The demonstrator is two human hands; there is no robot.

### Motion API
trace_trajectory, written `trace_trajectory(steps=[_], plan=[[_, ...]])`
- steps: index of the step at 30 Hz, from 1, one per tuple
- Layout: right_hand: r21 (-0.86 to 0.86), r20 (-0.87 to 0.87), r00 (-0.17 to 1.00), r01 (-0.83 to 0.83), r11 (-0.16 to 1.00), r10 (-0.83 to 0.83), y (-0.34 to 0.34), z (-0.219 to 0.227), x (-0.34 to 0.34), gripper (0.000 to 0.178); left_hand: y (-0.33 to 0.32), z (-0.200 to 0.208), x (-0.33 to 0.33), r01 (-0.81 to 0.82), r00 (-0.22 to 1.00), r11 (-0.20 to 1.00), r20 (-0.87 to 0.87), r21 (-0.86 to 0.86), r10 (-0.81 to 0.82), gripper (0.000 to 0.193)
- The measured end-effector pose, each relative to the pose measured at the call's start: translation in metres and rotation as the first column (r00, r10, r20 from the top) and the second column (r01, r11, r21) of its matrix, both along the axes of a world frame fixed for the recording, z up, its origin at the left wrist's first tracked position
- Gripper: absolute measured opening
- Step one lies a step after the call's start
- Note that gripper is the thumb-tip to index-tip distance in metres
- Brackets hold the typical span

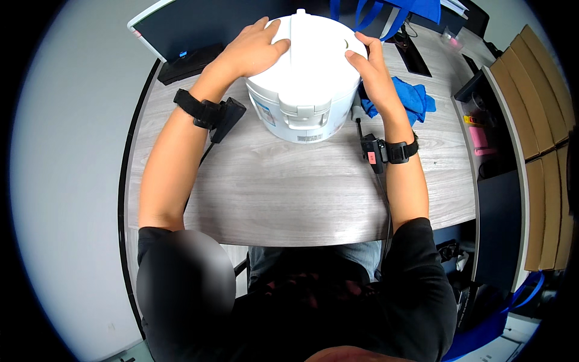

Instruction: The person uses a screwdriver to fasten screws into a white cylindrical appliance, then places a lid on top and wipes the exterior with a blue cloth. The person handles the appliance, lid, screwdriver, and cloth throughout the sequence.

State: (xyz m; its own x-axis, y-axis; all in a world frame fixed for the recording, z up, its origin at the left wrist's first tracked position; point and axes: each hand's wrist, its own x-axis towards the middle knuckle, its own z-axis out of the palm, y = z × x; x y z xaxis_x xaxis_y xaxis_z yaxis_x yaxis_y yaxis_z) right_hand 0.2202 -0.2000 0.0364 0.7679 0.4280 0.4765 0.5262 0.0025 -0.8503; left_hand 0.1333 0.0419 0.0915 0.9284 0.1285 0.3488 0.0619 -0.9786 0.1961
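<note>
A white rice cooker (316,84) stands upright on the desk in front of me, its lid shut and its handle across the top. The front latch (306,114) faces me. My left hand (256,48) rests on the left part of the lid with its fingers spread. Over the right edge of the lid lies my right hand (375,69), thumb and forefinger stretched apart on the white surface; its other fingers are hidden. Each wrist wears a black strap with a small dark device.
Beside the cooker lies a blue cloth (413,99), with a grey plug (357,108) nearby. A monitor (193,30) and a blue bag (416,9) stand behind on the desk (289,193). Right of it are a shelf unit (503,211) and cardboard boxes (543,108).
</note>
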Motion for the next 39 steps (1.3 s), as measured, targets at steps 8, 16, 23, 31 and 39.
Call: trace_trajectory(steps=[8,16,23,31,39], plan=[[-0.019,0.049,0.999,0.012,1.000,-0.011,-0.005,-0.002,-0.001,0.070,-0.005,0.000,-0.003,0.037,0.998,0.998,-0.043,0.048,-0.035,0.074],[-0.021,0.014,1.000,0.009,1.000,-0.008,-0.006,-0.004,0.001,0.075,0.003,-0.007,0.003,0.073,0.995,0.997,-0.059,-0.026,-0.075,0.077],[0.105,-0.100,0.994,-0.024,0.994,0.035,0.000,-0.005,-0.008,0.081,0.004,-0.015,0.004,0.061,0.976,0.998,0.210,-0.027,-0.054,0.060],[0.058,-0.253,0.963,-0.080,0.995,0.092,-0.007,0.000,-0.027,0.111,-0.036,-0.041,-0.073,0.458,0.759,0.889,0.512,0.018,-0.402,0.057],[0.119,-0.198,0.957,-0.189,0.975,0.210,0.000,-0.019,-0.012,0.111,-0.048,-0.072,-0.076,0.384,0.679,0.896,0.589,0.224,-0.438,0.091]])
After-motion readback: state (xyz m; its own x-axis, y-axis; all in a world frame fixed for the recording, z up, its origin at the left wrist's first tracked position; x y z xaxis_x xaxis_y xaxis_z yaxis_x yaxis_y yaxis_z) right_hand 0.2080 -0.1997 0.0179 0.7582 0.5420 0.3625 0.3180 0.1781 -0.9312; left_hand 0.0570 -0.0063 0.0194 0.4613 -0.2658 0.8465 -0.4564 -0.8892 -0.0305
